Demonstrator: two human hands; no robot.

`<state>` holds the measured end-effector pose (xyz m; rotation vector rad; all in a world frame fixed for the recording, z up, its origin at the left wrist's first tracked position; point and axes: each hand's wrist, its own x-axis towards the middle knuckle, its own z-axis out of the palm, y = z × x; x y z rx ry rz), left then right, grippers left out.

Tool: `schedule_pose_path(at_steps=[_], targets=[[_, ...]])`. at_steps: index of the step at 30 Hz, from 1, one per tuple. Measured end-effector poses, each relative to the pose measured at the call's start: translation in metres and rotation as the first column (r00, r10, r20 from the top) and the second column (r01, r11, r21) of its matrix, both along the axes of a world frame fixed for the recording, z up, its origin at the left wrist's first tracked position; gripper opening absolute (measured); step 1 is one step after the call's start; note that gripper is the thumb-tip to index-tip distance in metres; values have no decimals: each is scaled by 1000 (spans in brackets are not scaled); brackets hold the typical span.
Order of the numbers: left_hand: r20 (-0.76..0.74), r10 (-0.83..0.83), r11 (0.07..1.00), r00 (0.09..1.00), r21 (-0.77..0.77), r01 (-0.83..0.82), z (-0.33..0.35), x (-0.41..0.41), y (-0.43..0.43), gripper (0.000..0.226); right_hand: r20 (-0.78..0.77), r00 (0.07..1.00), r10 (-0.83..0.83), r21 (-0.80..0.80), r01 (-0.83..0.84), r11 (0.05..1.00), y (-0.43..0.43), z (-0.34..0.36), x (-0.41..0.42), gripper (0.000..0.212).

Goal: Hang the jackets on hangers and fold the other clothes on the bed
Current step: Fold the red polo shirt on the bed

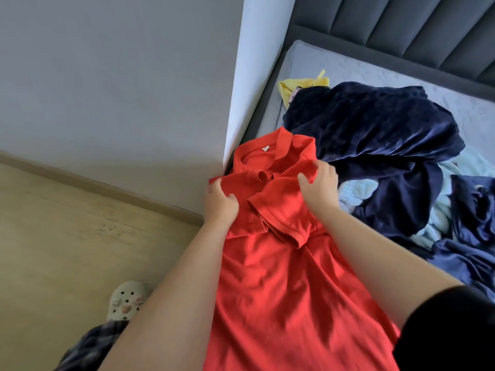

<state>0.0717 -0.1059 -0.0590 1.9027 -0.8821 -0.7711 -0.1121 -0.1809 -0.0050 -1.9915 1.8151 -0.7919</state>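
On the bed [348, 68], the red polo shirt [281, 277] lay lengthwise, collar away; left hand [221, 203] gripped one shoulder, right hand [320, 187] curved over the other, grip unclear.
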Motion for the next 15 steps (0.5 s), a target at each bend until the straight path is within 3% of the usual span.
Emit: schedule_pose_path(at_steps=[4, 8, 12, 15], targets=[[-409, 82, 994, 909, 102, -44, -10, 6, -8, 57, 205, 974, -100, 184, 62, 981, -42, 14, 10, 63], [-593, 168, 985, 787, 126, -115, -14, 15, -18, 60, 375, 917, -137, 401, -28, 916, -62, 21, 13, 64], [-741, 199, 980, 641, 138, -145, -16, 24, -26, 42, 437, 880, -185, 454, -38, 890, -74, 25, 14, 51], [-905, 190, 971, 381, 117, -206, -11, 32, -26, 24, 477, 853, -211, 462, -39, 886, -77, 26, 14, 23]])
